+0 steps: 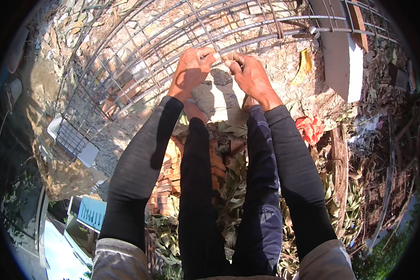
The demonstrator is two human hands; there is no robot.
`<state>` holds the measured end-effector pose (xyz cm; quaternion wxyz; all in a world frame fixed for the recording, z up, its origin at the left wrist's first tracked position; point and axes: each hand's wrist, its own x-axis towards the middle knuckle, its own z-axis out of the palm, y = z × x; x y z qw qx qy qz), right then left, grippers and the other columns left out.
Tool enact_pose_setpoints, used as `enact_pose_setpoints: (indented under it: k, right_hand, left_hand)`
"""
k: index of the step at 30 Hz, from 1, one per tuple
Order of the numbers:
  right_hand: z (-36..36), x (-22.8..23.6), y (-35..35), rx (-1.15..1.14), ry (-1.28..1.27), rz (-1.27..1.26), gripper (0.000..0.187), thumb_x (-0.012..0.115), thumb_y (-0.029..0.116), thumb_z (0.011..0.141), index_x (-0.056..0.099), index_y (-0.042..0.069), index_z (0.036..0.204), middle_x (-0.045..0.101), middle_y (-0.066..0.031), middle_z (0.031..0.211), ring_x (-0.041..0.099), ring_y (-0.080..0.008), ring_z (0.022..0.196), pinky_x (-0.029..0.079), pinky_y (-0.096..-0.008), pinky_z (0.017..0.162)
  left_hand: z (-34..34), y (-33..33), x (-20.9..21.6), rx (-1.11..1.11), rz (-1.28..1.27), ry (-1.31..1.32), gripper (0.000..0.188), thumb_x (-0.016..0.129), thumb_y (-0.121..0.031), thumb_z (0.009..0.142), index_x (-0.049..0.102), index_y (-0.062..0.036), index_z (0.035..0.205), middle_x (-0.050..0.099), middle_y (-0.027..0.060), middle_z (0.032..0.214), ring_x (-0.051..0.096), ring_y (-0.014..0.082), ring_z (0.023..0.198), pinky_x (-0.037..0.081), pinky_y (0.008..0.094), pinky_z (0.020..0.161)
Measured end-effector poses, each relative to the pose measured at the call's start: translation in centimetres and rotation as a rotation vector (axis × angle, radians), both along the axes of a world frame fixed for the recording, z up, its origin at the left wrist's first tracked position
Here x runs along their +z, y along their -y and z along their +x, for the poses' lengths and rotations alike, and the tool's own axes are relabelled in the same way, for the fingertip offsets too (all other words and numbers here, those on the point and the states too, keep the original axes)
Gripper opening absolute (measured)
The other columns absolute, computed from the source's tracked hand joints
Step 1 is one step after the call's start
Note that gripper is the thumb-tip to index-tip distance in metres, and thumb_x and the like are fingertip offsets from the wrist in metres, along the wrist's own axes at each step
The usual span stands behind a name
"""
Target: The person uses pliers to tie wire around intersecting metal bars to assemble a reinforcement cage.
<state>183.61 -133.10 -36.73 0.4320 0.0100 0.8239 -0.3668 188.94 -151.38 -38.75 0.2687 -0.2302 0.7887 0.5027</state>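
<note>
A long steel rebar cage point(266, 39), with thin cross ties around its bars, runs across the upper part of the head view. My left hand point(191, 69) is closed in a pinch at the nearest bar, beside one of the cross ties. Just to its right, my right hand point(253, 78) pinches at the same spot, thumb and forefinger pressed together. The fingertips of both hands almost meet there. Whatever lies between them is too small to make out. My feet are below the hands, on the near side of the cage.
A grey board point(333, 56) lies under the cage's right part. To the left sits a small wire grid point(73, 135). Stacked bricks point(165, 186) lie below, beside my leg. A red cloth point(310, 129), a yellow scrap point(304, 67), a log point(339, 172) and dry leaves cover the ground.
</note>
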Motion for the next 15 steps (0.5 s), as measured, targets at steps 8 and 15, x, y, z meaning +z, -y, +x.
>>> enact_pose_setpoints:
  k: [8, 15]
  right_hand:
    - [0.0, -2.9, -2.6, 0.101, -0.203, 0.025, 0.03, 0.062, 0.023, 0.094, 0.071, 0.002, 0.114, 0.072, -0.0195, 0.107, 0.068, -0.0401, 0.096, 0.052, -0.047, 0.083]
    - [-6.9, 1.2, -9.8, -0.394, -0.723, 0.15, 0.052, 0.08, 0.03, 0.085, 0.063, 0.004, 0.126, 0.063, -0.0103, 0.094, 0.061, -0.0168, 0.079, 0.052, -0.0332, 0.072]
  left_hand:
    - [-1.0, -1.0, 0.5, 0.037, 0.065, 0.065, 0.044, 0.068, -0.035, 0.093, 0.072, 0.0023, 0.116, 0.075, 0.0155, 0.099, 0.067, 0.0198, 0.088, 0.052, 0.0351, 0.08]
    - [-0.4, 0.3, 0.6, 0.029, 0.058, 0.101, 0.043, 0.067, -0.033, 0.093, 0.071, 0.0028, 0.117, 0.075, 0.0155, 0.104, 0.067, 0.0208, 0.095, 0.052, 0.0363, 0.086]
